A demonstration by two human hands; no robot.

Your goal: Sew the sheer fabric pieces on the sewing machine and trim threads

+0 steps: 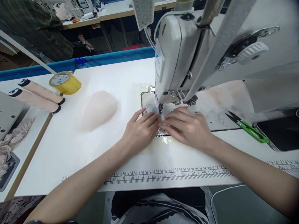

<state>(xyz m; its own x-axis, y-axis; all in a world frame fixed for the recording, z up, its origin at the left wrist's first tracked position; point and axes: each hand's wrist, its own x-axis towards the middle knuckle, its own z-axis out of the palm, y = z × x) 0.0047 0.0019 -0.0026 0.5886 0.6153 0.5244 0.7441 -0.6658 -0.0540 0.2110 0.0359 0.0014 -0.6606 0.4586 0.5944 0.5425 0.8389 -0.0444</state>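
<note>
Both hands meet at the needle area of a white sewing machine (174,59). My left hand (143,129) lies just left of the presser foot (161,107), its fingers bent and tips together. From the other side my right hand (189,127) comes close, thumb and fingers drawn together near the same spot. Whatever the fingertips hold is hidden or too small to make out. Clear tape (164,140) covers part of the bed around the needle plate. Left of the hands, a sheer pale pink rounded piece of fabric (101,109) rests flat on the white table (93,158).
Two pale thread cones (35,100) and a yellow tape roll (65,82) are at the left. To the right lie green-handled scissors (251,129) beside a black phone (280,132). Pale fabric (230,91) sits under the machine arm. A printed ruler (168,176) runs along the front edge.
</note>
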